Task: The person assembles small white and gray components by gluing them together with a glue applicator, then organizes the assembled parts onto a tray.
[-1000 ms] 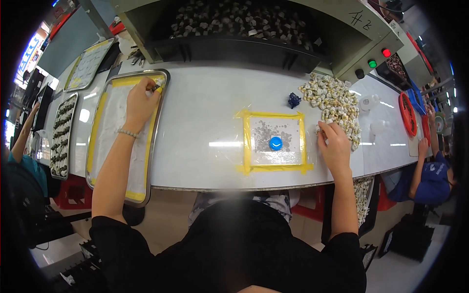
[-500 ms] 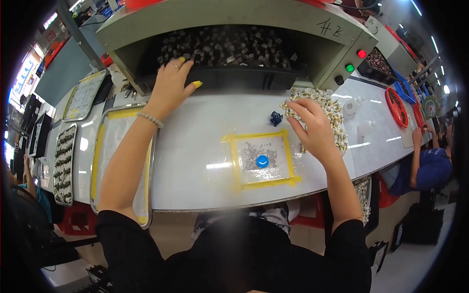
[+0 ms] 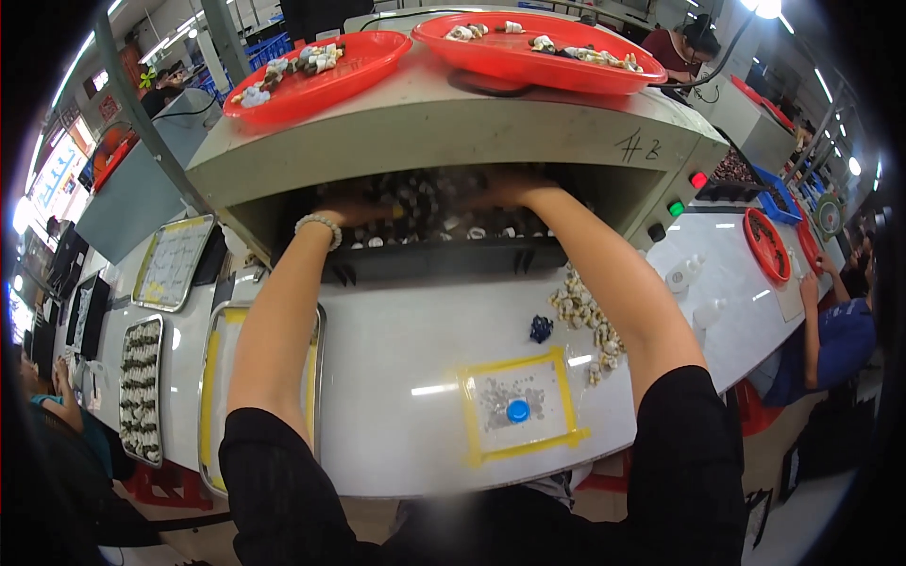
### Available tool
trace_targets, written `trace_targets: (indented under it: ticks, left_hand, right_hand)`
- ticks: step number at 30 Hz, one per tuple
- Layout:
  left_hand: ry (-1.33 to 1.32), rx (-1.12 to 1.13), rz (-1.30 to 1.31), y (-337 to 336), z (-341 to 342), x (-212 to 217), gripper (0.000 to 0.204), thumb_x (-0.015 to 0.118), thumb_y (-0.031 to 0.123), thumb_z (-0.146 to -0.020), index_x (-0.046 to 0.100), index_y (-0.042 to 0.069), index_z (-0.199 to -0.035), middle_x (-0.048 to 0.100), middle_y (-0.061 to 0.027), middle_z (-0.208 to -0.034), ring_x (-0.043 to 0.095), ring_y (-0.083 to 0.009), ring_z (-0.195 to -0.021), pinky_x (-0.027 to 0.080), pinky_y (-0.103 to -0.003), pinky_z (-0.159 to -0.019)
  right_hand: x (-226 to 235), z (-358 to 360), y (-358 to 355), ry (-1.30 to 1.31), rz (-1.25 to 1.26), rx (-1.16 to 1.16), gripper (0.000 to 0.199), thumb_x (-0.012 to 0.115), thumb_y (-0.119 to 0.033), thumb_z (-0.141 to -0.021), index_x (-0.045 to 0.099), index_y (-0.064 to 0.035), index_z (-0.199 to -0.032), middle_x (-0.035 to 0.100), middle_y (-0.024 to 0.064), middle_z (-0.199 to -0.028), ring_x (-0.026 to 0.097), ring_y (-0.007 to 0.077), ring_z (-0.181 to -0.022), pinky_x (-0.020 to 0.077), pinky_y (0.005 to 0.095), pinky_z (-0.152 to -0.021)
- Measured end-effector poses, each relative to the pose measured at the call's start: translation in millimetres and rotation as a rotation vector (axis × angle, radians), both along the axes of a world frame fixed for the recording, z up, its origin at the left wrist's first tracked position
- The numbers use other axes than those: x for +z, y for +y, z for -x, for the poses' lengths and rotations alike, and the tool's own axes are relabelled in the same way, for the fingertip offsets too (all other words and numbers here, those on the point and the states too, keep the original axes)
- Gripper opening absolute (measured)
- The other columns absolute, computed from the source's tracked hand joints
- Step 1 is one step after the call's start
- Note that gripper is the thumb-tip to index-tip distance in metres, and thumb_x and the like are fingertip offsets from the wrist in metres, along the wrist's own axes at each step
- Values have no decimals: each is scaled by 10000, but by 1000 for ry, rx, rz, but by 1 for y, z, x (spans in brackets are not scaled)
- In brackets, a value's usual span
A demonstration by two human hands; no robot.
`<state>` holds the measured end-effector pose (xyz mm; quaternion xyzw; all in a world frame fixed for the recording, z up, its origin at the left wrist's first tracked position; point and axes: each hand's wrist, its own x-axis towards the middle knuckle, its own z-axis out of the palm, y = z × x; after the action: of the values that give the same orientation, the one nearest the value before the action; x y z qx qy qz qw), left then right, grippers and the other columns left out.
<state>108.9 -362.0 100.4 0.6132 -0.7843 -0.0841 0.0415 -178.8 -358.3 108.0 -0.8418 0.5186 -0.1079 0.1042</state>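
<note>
Both my arms reach forward into the dark opening of a beige machine (image 3: 453,141). Deep inside it, my left hand (image 3: 366,209) and my right hand (image 3: 508,189) lie over a bed of small dark and pale parts (image 3: 444,219). Both hands are blurred, so I cannot make out their fingers or any grip. A pale bead bracelet (image 3: 317,224) circles my left wrist. Below my right forearm, a pile of small pale parts (image 3: 583,313) lies on the white table (image 3: 396,349).
A yellow-taped square (image 3: 521,406) with a blue cap (image 3: 517,410) lies near the front edge, a small dark blue piece (image 3: 541,328) behind it. A yellow-edged metal tray (image 3: 212,396) sits at left. Red trays (image 3: 311,66) top the machine. A co-worker's arm (image 3: 813,311) rests at right.
Both hands have moved forward from the table into the machine opening; the right hand left the pile of pale parts. My head has tilted up, showing the machine's top.
</note>
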Motion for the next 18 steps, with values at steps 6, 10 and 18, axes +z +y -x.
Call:
trace_targets:
  ticks: [6, 10, 18]
  left_hand:
    - [109, -258, 174, -32, 56, -8, 1075, 730, 640, -573, 343, 42, -1379, 362, -212, -1397, 325, -348, -1305, 264, -402, -1084]
    - [151, -232, -99, -33, 51, -15, 1023, 748, 598, -561, 393, 45, -1345, 405, -202, -1367, 371, -339, -1273, 299, -395, -1065]
    - [50, -355, 28, -20, 65, 4, 923, 751, 535, -584, 443, 28, -1291, 476, -202, -1301, 454, -333, -1191, 356, -402, -1015]
  right_hand:
    - [-75, -13, -92, -169, -221, 85, 782, 715, -553, -643, 545, -51, -1218, 603, 175, -1140, 600, 255, -1001, 429, 375, -919]
    - [-31, -55, -56, 181, -343, 128, 760, 699, -557, -655, 553, -55, -1207, 602, 179, -1144, 572, 270, -1060, 426, 370, -924]
    - [-36, -32, -37, -163, -209, 113, 805, 689, -500, -651, 458, -110, -1316, 466, 195, -1323, 460, 342, -1200, 380, 428, -991]
